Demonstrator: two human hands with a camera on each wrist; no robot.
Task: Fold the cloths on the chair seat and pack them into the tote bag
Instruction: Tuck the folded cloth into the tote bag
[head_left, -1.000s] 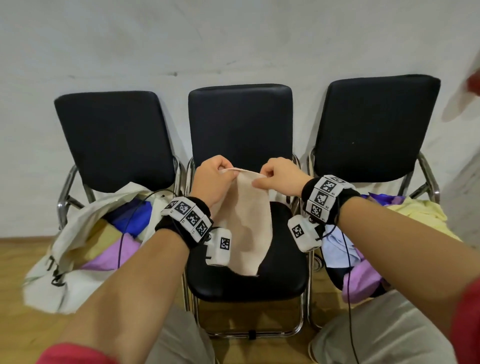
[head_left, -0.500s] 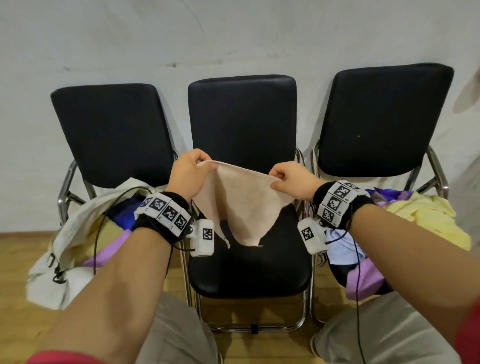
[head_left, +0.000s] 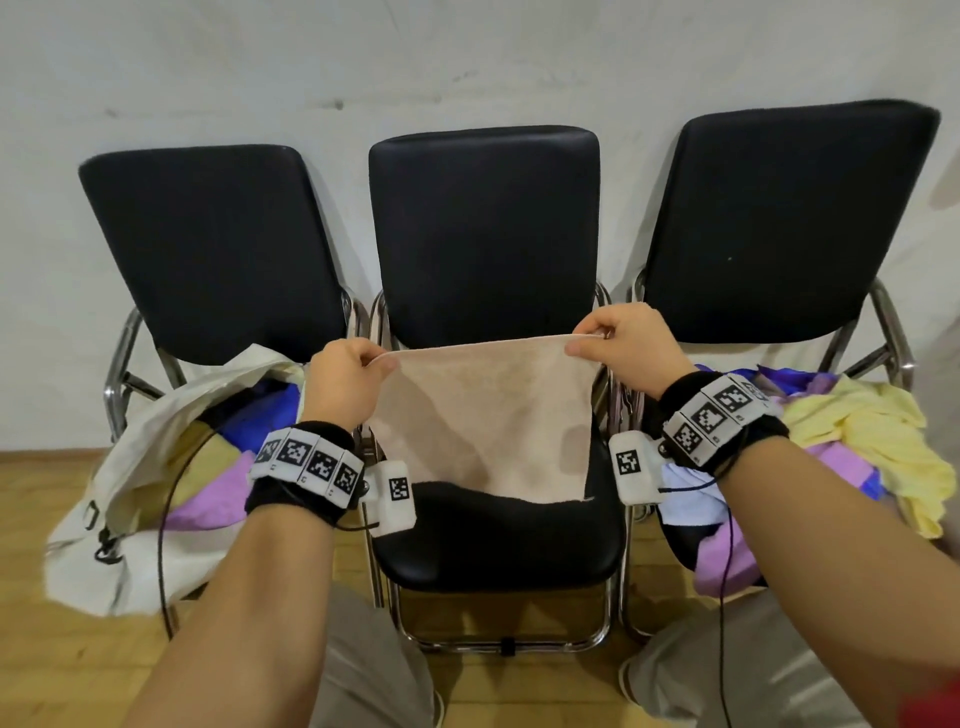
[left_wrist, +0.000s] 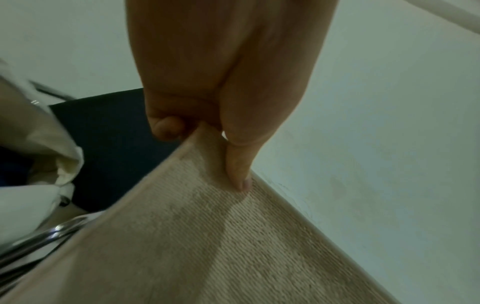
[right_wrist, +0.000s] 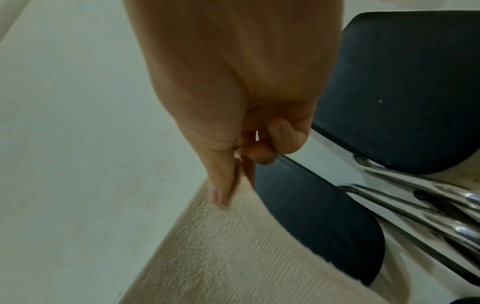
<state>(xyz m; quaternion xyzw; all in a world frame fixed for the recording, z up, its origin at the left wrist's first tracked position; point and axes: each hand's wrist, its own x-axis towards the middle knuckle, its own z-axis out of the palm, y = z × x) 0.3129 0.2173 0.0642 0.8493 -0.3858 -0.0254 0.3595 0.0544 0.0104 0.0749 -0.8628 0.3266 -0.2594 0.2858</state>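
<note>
A beige cloth (head_left: 483, 421) hangs spread flat over the middle chair's black seat (head_left: 498, 540), its lower edge just above or on the seat. My left hand (head_left: 374, 361) pinches the cloth's top left corner, thumb on the near face of the cloth (left_wrist: 207, 236). My right hand (head_left: 587, 343) pinches the top right corner, thumb pressed on the cloth (right_wrist: 233, 246). A white tote bag (head_left: 130, 457) lies open on the left chair with blue, purple and yellow cloths inside. A heap of yellow and purple cloths (head_left: 857, 441) sits on the right chair.
Three black chairs with chrome frames stand side by side against a white wall (head_left: 467, 62). The floor (head_left: 52, 649) is wood. My knees in beige trousers (head_left: 374, 670) are close to the middle chair's front edge.
My hands have moved apart and the beige cloth, bunched and hanging in a point before, is now stretched out flat between them.
</note>
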